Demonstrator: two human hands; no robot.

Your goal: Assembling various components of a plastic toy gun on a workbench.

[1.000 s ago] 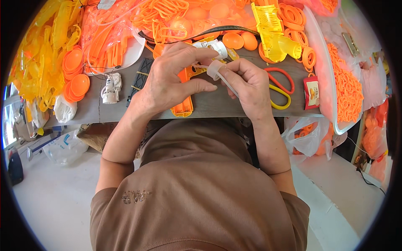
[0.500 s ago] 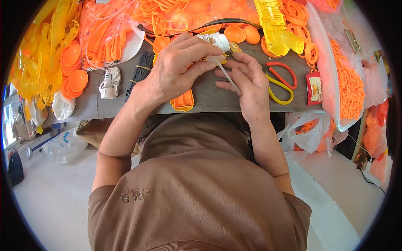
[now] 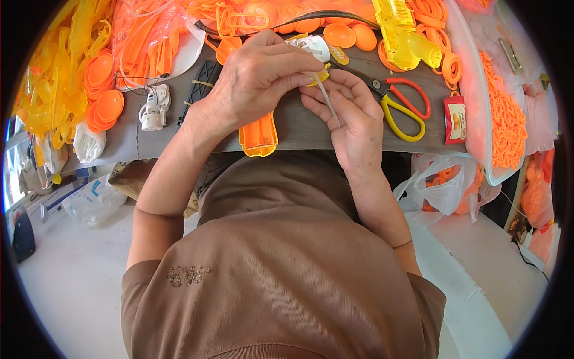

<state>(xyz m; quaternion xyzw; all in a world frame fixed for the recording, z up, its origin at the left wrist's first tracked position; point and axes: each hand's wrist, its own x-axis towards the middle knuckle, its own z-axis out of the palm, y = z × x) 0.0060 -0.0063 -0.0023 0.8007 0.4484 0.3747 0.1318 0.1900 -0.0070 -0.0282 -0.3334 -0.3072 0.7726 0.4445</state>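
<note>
Between my two hands runs a thin whitish strip (image 3: 326, 96). Its upper end is pinched by the thumb and forefinger of my left hand (image 3: 257, 81), while the curled fingers of my right hand (image 3: 354, 113) close round its lower part. A yellow piece (image 3: 321, 78) shows just beneath the fingertips; my left hand hides most of it. Beyond the fingers sits a white plastic mechanism (image 3: 315, 46), partly covered. An orange housing part with a yellow rim (image 3: 259, 140) sticks out below my left hand at the table edge.
Scissors with red and yellow handles (image 3: 385, 93) lie right of my right hand, near a small red packet (image 3: 454, 119). Another white mechanism (image 3: 156, 106) and a banded black bundle (image 3: 200, 87) lie left. Orange parts and yellow housings (image 3: 403, 42) fill the back; a bin of orange rings (image 3: 505, 119) stands right.
My right hand has drawn slightly left and its fingers have curled in more. The strip stands a little steeper. My left hand keeps its pinch, and the view has shifted slightly.
</note>
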